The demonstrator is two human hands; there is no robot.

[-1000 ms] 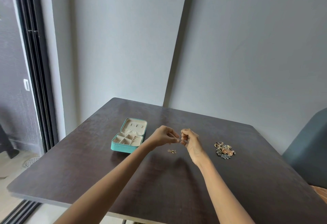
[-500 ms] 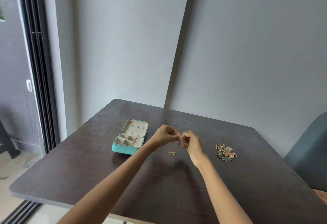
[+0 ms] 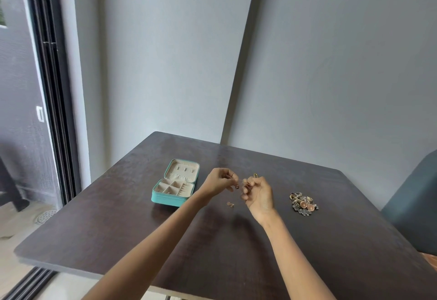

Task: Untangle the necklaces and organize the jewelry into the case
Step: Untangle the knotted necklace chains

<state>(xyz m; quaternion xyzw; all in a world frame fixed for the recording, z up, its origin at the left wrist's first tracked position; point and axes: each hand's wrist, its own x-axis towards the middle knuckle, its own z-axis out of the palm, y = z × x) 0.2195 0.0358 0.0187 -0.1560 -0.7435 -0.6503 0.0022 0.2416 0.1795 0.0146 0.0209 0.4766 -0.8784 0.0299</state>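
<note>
A teal jewelry case (image 3: 165,199) lies open on the dark table (image 3: 236,252), its cream compartments showing. My left hand (image 3: 218,181) and my right hand (image 3: 259,194) are raised just above the table to the right of the case, a small gap between them. Each pinches a part of a thin necklace (image 3: 237,186), and a small dark ring-like piece hangs between the fingertips. A gold loop (image 3: 255,175) sticks up above my right fingers. One small gold piece (image 3: 230,204) lies on the table under my hands. A heap of tangled jewelry (image 3: 303,202) sits to the right.
The table stands in a corner, with grey walls behind it. A dark sliding door frame (image 3: 52,110) is at the left. A grey-blue chair back (image 3: 416,205) rises past the table's right edge.
My hands have drawn slightly apart, so the small dark piece of the necklace now shows between the fingertips. The case and the heap have not moved.
</note>
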